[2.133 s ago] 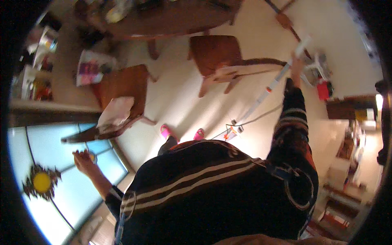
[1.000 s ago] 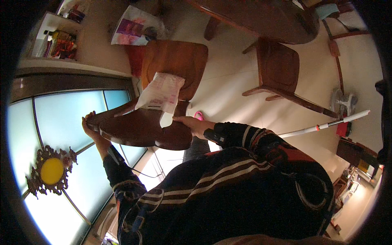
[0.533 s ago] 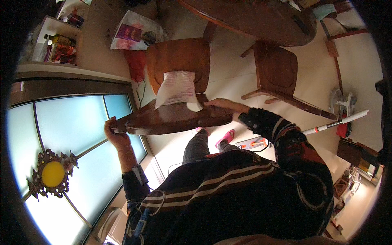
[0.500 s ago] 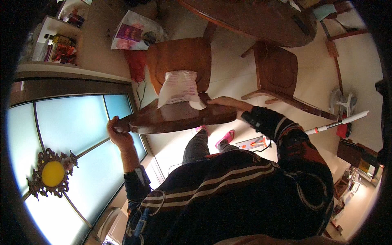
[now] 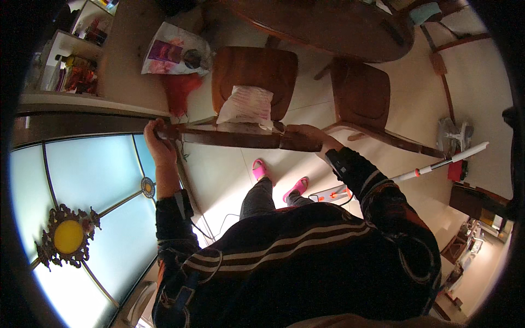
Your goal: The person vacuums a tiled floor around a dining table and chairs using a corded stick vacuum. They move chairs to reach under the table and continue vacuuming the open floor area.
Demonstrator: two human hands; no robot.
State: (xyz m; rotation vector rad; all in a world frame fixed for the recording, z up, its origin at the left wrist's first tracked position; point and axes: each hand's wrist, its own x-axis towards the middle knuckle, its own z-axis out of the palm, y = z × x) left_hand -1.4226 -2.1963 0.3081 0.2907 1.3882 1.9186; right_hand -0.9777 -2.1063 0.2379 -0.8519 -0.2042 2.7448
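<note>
A brown wooden chair (image 5: 232, 136) stands in front of me, its backrest toward me and its seat on the far side. My left hand (image 5: 161, 143) is wrapped round the left end of the backrest's top. At the right end, my right hand (image 5: 309, 135) grips the same backrest, some fingers hidden behind the wood. A crumpled white bag with pinkish stripes (image 5: 247, 104) lies on the seat, against the backrest.
Beyond the chair is an oval wooden table (image 5: 328, 30). A second wooden chair (image 5: 361, 90) stands to the right, near a long-handled white pole (image 5: 437, 165). A printed plastic bag (image 5: 175, 52) and red bag (image 5: 183, 93) lie far left. Frosted glass panels (image 5: 90, 169) stand left.
The chair's backrest has moved away from me and shows more edge-on, and its seat has shifted right. Both hands have moved farther out with it. My pink slippers now show more fully.
</note>
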